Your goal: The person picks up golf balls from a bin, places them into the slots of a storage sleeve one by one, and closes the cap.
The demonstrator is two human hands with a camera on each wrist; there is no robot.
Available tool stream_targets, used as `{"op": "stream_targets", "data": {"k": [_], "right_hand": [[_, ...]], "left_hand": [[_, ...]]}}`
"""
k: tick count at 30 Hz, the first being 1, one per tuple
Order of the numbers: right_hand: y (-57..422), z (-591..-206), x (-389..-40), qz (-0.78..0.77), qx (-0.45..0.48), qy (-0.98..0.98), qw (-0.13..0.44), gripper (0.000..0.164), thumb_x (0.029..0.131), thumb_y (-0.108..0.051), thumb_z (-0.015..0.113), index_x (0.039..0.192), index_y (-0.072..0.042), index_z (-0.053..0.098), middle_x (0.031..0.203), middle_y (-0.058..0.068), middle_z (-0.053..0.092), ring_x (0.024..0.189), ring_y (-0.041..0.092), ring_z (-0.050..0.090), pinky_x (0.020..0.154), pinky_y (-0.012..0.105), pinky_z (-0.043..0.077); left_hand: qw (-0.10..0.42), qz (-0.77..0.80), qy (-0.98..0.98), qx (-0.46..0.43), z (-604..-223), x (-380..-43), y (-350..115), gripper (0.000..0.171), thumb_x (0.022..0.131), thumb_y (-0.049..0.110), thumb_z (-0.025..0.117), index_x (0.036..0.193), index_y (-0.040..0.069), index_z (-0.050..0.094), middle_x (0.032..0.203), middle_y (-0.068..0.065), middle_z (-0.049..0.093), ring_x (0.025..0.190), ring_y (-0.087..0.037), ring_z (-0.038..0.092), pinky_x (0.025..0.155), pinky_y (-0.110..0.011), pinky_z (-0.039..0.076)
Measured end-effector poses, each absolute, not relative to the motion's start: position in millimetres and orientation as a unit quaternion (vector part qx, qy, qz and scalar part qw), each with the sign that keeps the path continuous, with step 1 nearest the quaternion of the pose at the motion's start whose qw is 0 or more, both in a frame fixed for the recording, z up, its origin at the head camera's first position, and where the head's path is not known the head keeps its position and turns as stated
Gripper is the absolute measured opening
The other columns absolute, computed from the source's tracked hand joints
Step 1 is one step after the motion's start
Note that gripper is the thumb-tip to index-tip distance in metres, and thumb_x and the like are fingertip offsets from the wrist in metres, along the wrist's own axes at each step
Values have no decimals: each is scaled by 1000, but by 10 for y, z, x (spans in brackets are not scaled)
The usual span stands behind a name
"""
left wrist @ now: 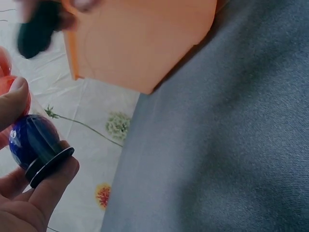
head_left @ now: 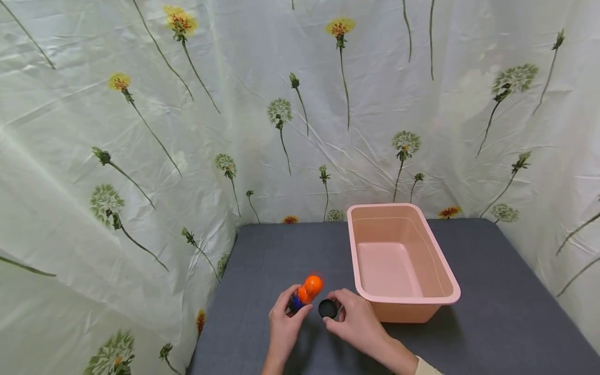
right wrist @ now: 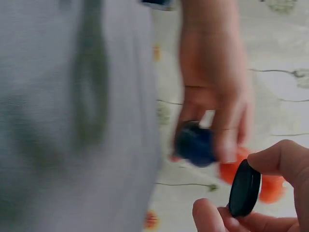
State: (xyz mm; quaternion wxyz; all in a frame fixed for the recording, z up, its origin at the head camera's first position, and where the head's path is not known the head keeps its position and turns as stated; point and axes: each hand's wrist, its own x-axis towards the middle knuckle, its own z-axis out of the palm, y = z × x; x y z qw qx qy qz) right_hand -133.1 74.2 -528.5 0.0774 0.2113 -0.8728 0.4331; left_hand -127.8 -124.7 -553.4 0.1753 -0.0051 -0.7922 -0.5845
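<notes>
My left hand [head_left: 286, 319] grips what looks like a clear tube with balls stacked inside, tilted up to the right. Two orange balls [head_left: 313, 285] fill its upper part, and a dark blue ball [left wrist: 30, 140] sits below them. A black rimmed base [left wrist: 50, 166] closes the lower end, against the fingers. Between thumb and fingers, my right hand [head_left: 358, 319] pinches a round black cap [right wrist: 245, 188], held apart from the tube and just to its right. The tube's walls are hard to make out, and the fingers cover part of it.
A pink plastic tub [head_left: 405, 300] stands right behind my right hand on the dark grey tabletop [head_left: 281, 245]. A pale curtain [head_left: 253, 130] printed with dandelions hangs behind the table and along its sides.
</notes>
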Motion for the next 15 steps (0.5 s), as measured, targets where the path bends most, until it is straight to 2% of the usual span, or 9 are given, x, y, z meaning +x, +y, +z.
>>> {"op": "stream_targets", "data": {"k": [3, 6, 10, 15], "right_hand": [[713, -5112, -1321, 428, 191, -877, 105, 34, 74, -21, 88, 101, -17, 68, 79, -10, 51, 62, 0, 47, 55, 20, 45], [722, -4973, -1326, 432, 169, -878, 121, 37, 71, -19, 90, 100, -17, 67, 78, -11, 49, 61, 2, 47, 55, 21, 45], [766, -4863, -1339, 452, 150, -870, 129, 40, 70, -17, 92, 101, -16, 66, 82, -10, 54, 64, 9, 55, 59, 22, 50], [815, -4807, -1369, 500, 141, -848, 106, 42, 72, -16, 92, 106, -15, 67, 97, -6, 65, 76, 14, 68, 67, 26, 58]], "left_hand": [[174, -579, -797, -14, -5390, -1209, -1215, 46, 78, 9, 87, 120, 11, 69, 109, -1, 66, 98, -24, 65, 76, -36, 59], [164, -578, -799, -14, -5431, -1224, -1218, 46, 79, 9, 86, 122, 11, 69, 110, -1, 65, 99, -26, 64, 77, -38, 59], [163, -581, -798, -5, -5597, -1284, -1243, 49, 79, 8, 86, 123, 17, 69, 113, 1, 65, 101, -25, 64, 78, -37, 59], [173, -581, -794, -30, -5737, -1310, -1272, 48, 77, 15, 89, 120, 26, 70, 109, 4, 65, 97, -20, 64, 74, -31, 59]]}}
